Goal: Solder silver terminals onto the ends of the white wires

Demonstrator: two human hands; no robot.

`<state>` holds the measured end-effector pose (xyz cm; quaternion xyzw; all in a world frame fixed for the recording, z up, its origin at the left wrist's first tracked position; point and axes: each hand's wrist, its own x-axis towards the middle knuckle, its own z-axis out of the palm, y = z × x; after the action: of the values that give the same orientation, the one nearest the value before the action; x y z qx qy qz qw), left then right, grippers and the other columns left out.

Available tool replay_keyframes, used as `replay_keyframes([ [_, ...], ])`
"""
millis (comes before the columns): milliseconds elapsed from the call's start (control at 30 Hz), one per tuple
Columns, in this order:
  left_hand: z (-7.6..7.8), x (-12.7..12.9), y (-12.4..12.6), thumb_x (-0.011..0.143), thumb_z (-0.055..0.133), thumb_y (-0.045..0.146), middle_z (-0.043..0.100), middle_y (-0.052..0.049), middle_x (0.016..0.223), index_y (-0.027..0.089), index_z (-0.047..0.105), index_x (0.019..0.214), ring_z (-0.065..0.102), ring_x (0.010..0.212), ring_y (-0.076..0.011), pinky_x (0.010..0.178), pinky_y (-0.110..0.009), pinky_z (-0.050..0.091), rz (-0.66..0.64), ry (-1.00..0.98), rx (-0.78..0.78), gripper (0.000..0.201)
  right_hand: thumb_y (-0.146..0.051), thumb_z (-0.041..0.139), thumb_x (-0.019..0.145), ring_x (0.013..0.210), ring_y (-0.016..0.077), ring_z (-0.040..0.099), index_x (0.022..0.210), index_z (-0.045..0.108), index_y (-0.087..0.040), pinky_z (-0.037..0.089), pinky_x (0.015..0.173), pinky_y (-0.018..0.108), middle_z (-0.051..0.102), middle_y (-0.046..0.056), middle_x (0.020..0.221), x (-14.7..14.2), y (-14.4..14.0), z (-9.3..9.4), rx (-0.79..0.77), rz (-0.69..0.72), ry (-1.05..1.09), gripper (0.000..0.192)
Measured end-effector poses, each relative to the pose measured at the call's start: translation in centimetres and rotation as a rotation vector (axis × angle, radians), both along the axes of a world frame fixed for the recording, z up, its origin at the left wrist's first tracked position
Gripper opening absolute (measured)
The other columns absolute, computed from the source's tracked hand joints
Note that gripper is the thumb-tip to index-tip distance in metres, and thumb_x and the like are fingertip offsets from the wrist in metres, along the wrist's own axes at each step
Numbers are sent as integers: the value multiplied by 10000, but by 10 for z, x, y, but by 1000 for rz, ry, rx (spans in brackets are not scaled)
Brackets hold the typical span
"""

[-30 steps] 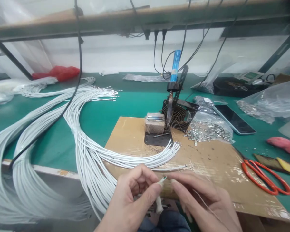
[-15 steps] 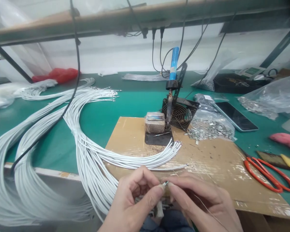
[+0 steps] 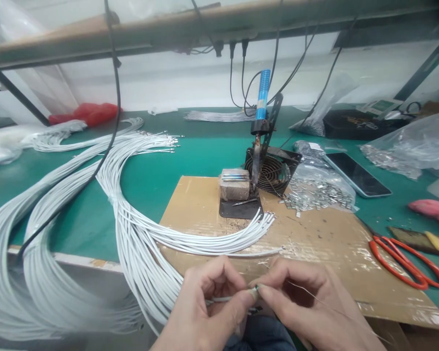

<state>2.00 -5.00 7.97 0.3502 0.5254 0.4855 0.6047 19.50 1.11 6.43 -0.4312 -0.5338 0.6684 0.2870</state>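
Note:
My left hand [image 3: 208,307] pinches the end of a white wire [image 3: 219,299] between thumb and forefinger at the bottom middle of the view. My right hand [image 3: 307,312] meets it fingertip to fingertip, pinching a tiny metal terminal [image 3: 255,289] at the wire's tip; a thin strand of solder wire [image 3: 314,300] runs back across this hand. Just beyond both hands, a bundle of white wires [image 3: 205,241] lies on a brown cardboard sheet [image 3: 325,243], its stripped ends pointing right.
A blue-handled soldering iron [image 3: 261,112] stands on a stand by a small fan [image 3: 272,171] and a brick block [image 3: 234,185]. Loose metal terminals [image 3: 318,195], a phone [image 3: 358,174] and orange scissors [image 3: 406,265] lie right. Long white wire loops [image 3: 58,204] cover the green bench left.
Both hands have dropped slightly lower and closer to me, and the fingertips that were a little apart now touch at the wire's tip. The bench items have not moved.

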Motion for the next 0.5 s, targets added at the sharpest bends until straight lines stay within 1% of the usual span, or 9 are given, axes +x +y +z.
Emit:
replay_keyframes([
  [67,1,0,1,844,893,538,458,84,621,203,560,739,375,560,-84,541,-213,303,-9,27,-10,484,-321,908,764,561,107,543,672,826,-209,411,541,187,700,9,597,3,6,1,66,104,-61,166],
  [100,2,0,2,853,877,510,449,83,626,204,558,732,368,568,-87,546,-218,298,-5,51,-6,458,-319,876,806,560,108,548,697,841,-222,407,530,186,717,8,613,4,9,2,143,137,-111,150],
  [200,4,0,4,867,827,436,450,76,635,196,577,728,351,593,-97,558,-229,282,14,133,13,373,-356,732,958,593,127,625,812,873,-267,453,542,196,771,2,699,8,12,7,443,173,-250,222],
  [267,4,1,5,869,801,407,469,69,635,191,589,736,356,601,-101,564,-233,284,20,165,9,330,-366,691,1001,629,142,688,846,875,-287,503,577,204,794,-6,740,11,13,10,549,194,-280,254],
  [400,3,6,6,851,786,376,485,58,647,197,585,725,399,614,-111,580,-222,345,52,178,-6,297,-391,676,1024,672,155,741,857,872,-297,542,628,211,808,-11,763,16,16,12,571,244,-298,274],
  [500,0,10,5,839,794,355,468,64,641,203,597,720,374,603,-113,556,-213,377,80,209,24,276,-379,664,1016,634,151,709,831,863,-276,518,585,207,790,-3,724,17,18,13,515,257,-299,290],
])
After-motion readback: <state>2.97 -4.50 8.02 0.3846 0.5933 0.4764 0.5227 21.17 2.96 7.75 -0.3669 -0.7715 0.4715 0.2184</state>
